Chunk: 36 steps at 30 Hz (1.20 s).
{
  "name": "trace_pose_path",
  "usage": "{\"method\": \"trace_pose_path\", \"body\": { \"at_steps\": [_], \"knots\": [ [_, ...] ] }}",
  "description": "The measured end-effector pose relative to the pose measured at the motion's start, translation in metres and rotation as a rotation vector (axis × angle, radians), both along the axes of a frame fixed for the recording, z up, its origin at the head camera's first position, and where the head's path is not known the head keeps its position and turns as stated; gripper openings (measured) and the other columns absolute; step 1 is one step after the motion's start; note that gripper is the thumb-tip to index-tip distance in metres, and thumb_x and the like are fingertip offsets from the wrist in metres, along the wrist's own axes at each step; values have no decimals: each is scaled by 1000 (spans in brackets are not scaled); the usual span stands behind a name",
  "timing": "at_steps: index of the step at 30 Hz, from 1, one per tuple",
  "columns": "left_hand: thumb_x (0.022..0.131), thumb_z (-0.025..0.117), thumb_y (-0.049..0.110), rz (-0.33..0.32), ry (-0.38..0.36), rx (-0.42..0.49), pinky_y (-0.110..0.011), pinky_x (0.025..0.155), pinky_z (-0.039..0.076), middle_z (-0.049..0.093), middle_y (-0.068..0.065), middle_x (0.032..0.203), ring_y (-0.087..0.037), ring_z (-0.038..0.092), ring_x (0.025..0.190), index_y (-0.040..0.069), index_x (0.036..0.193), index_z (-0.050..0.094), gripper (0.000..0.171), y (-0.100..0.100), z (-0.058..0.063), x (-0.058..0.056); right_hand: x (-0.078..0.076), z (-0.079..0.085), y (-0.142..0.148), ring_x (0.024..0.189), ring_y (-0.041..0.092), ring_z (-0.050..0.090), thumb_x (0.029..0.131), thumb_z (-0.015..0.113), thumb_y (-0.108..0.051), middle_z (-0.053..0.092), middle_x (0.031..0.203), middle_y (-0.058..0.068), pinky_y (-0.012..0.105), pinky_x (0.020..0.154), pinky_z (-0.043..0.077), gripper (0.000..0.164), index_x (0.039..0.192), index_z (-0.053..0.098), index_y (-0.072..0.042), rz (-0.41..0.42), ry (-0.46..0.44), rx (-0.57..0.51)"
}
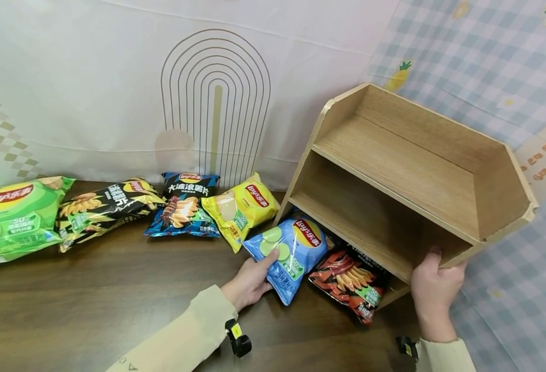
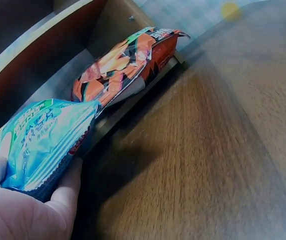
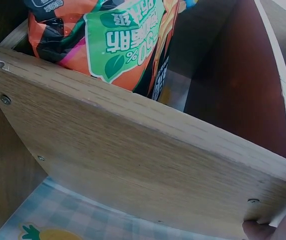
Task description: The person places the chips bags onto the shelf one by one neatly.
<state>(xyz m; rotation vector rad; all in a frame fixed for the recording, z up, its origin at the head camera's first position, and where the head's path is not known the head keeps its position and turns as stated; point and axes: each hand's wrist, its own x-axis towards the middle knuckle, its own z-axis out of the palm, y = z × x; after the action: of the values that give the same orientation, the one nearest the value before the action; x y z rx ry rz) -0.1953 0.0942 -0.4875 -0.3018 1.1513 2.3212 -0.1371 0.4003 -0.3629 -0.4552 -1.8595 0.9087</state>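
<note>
My left hand (image 1: 249,281) pinches a blue Lay's chip bag (image 1: 296,248) by its lower left part, thumb on the front and fingers beneath. The bag's far end reaches into the bottom compartment of a wooden shelf (image 1: 394,170). In the left wrist view the blue bag (image 2: 47,140) nearly meets a red-and-black chip bag (image 2: 122,65), which leans out of that same compartment. My right hand (image 1: 436,284) grips the shelf's right side panel, thumb on the inside. The right wrist view shows the red-and-black bag (image 3: 102,40) behind that panel (image 3: 132,160).
Left of the shelf, a yellow bag (image 1: 242,206), a blue-and-black bag (image 1: 183,204), a black-and-gold bag (image 1: 107,209) and a green bag (image 1: 19,217) lie on the brown table (image 1: 115,294). Patterned cloth (image 1: 115,77) hangs behind and to the right.
</note>
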Motion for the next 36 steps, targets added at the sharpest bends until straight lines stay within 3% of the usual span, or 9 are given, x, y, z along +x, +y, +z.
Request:
{"method": "trace_pose_path", "body": {
  "at_steps": [5, 12, 22, 29, 33, 36],
  "knots": [
    [91, 66, 41, 5, 13, -23, -47, 94, 48, 63, -14, 121, -26, 62, 108, 4, 133, 41, 62, 4, 1, 0, -1, 1, 2, 112, 29, 53, 94, 50, -19, 59, 125, 22, 31, 102, 38, 45, 135, 49, 0, -14, -5, 6],
    [88, 68, 45, 34, 33, -2, -47, 95, 47, 62, -14, 121, -25, 61, 108, 5, 135, 40, 68, 11, 1, 2, -1, 2, 2, 113, 24, 52, 94, 50, -18, 58, 127, 20, 28, 102, 37, 46, 137, 48, -3, -2, -8, -2],
    [90, 67, 43, 94, 88, 171, -46, 94, 47, 64, -11, 121, -25, 61, 109, 8, 134, 45, 61, 39, 10, -4, -1, 4, 2, 113, 23, 51, 94, 48, -17, 57, 128, 19, 26, 102, 37, 46, 139, 47, -7, 3, -13, -9],
    [93, 65, 35, 77, 104, 303, -46, 98, 45, 60, -12, 129, -26, 57, 117, 11, 139, 41, 57, 54, 12, -16, 1, 4, 0, 113, 22, 51, 95, 47, -20, 56, 129, 21, 26, 101, 36, 45, 138, 47, -8, 15, -26, -23],
    [97, 61, 25, 63, 107, 321, -46, 99, 43, 57, -16, 132, -29, 54, 121, 6, 141, 38, 53, 58, 9, -17, 1, 4, 0, 117, 18, 50, 95, 47, -18, 55, 131, 20, 21, 101, 35, 46, 140, 46, -10, 21, -21, -25],
    [98, 55, 9, -6, 124, 278, -44, 102, 41, 52, -20, 136, -31, 49, 125, -2, 142, 34, 49, 57, 6, -16, 0, 4, 0, 118, 16, 49, 95, 48, -16, 55, 132, 18, 18, 101, 34, 46, 140, 45, -10, 34, -14, -27]
  ]
}}
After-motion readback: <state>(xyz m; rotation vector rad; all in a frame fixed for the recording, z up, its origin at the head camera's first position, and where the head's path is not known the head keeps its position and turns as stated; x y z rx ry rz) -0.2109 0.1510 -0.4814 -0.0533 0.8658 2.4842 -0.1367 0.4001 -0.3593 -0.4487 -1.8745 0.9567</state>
